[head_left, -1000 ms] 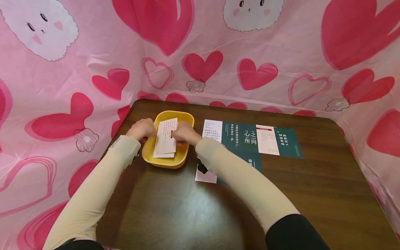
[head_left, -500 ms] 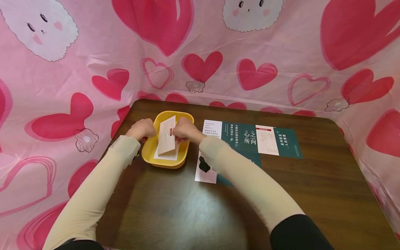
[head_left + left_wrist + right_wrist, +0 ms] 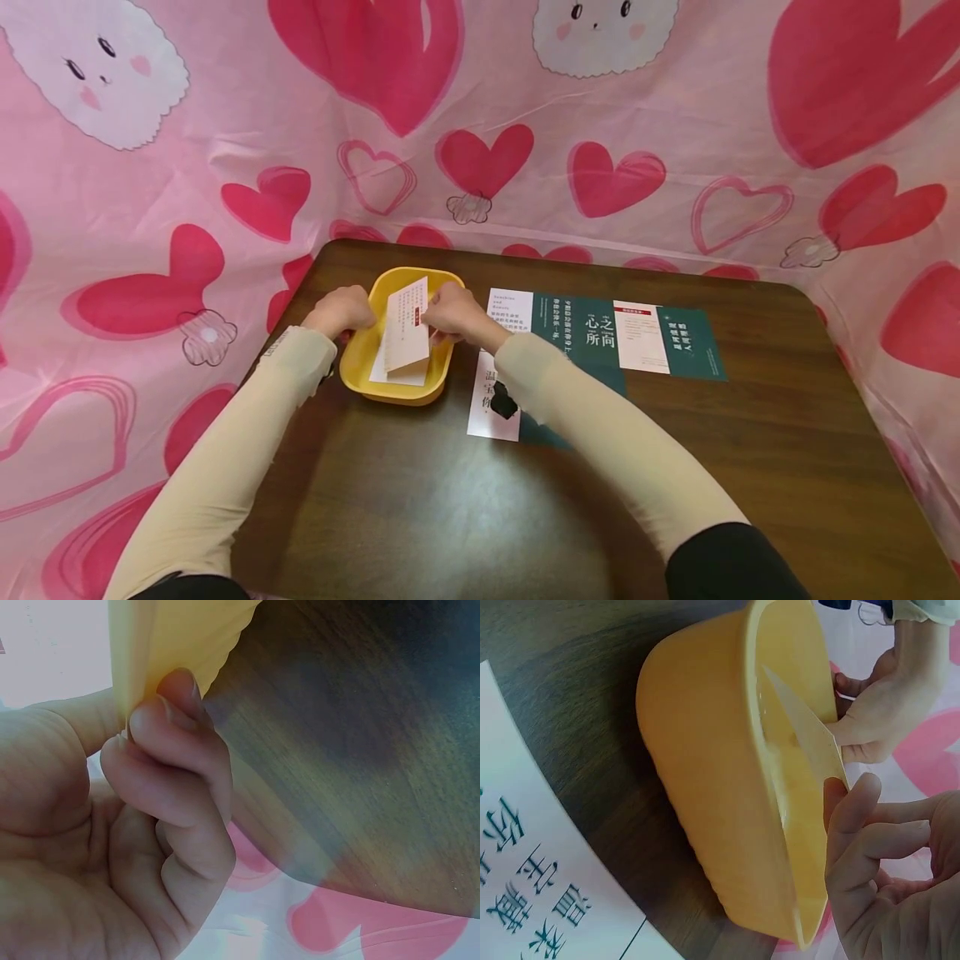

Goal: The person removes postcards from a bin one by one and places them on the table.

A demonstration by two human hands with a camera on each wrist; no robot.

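A yellow plastic basket point(image 3: 393, 397) stands at the table's back left. My left hand point(image 3: 341, 311) grips its left rim; in the left wrist view the curled fingers point(image 3: 169, 776) press the yellow wall. Between the fingertips of my right hand point(image 3: 459, 315) is the right edge of a pale printed card point(image 3: 408, 333), held tilted above the basket's floor. The right wrist view shows this card point(image 3: 806, 731) nearly edge-on inside the basket. Below it, another white card point(image 3: 397, 375) lies in the basket, mostly covered.
To the basket's right, several green and white printed cards point(image 3: 600, 329) lie close together on the dark wooden table point(image 3: 420, 500). A white card point(image 3: 491, 417) lies nearest the basket's front right, partly behind my right wrist. Pink heart-patterned cloth point(image 3: 525, 108) hangs behind and beside the table.
My right hand has raised the upper card's right edge so it tilts off the card beneath, then shifted slightly right with it. My left hand stays on the basket rim.
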